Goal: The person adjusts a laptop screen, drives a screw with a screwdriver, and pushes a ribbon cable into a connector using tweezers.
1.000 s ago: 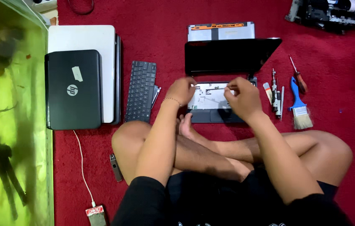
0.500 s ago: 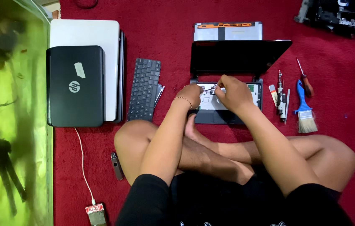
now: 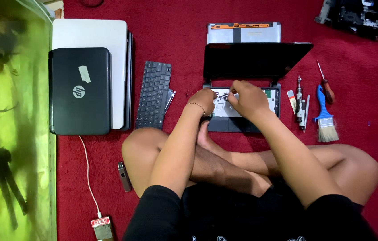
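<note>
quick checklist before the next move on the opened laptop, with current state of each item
1. Both hands on the work: left hand and right hand sit over the opened laptop base. ok
2. Screen propped open, clear of the hands. ok
3. Removed keyboard set aside on the carpet. ok
4. Screwdriver and brush lie beside the laptop. ok
5. What the fingers pinch: too small. cannot tell
6. Loose screws kept together: none visible. cannot tell

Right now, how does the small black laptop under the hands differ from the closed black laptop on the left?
The small black laptop is open, its base exposed without keys; the closed black laptop is shut, lid up. The small one sits on red carpet; the closed one lies on a white laptop. Both are black.
</note>
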